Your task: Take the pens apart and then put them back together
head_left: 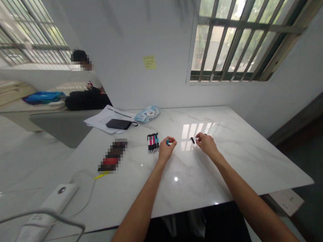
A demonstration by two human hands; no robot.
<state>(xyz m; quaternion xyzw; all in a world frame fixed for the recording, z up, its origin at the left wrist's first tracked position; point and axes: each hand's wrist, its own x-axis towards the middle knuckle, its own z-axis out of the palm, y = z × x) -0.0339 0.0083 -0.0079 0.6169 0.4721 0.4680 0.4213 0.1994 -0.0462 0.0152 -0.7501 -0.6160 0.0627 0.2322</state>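
Observation:
My left hand (168, 148) is closed around a small teal pen part (168, 142), most of it hidden by the fingers. Just left of this hand, several click pens (153, 142) lie side by side in a row, with black, white, pink and blue barrels. My right hand (206, 144) has its fingers curled in a pinch, and a tiny dark tip shows above the knuckles; what it belongs to is hidden. Close to the right fingertips, a short black pen piece (192, 140) lies on the white marbled table (185, 190).
Papers (100, 119) under a black pouch (118, 124) and a blue-white wipes packet (147, 114) lie at the back. A blurred phone-like object (113, 156) with a yellow strip sits left. A white power bank (59, 197) and cables are nearer. Another person (92, 79) sits far left.

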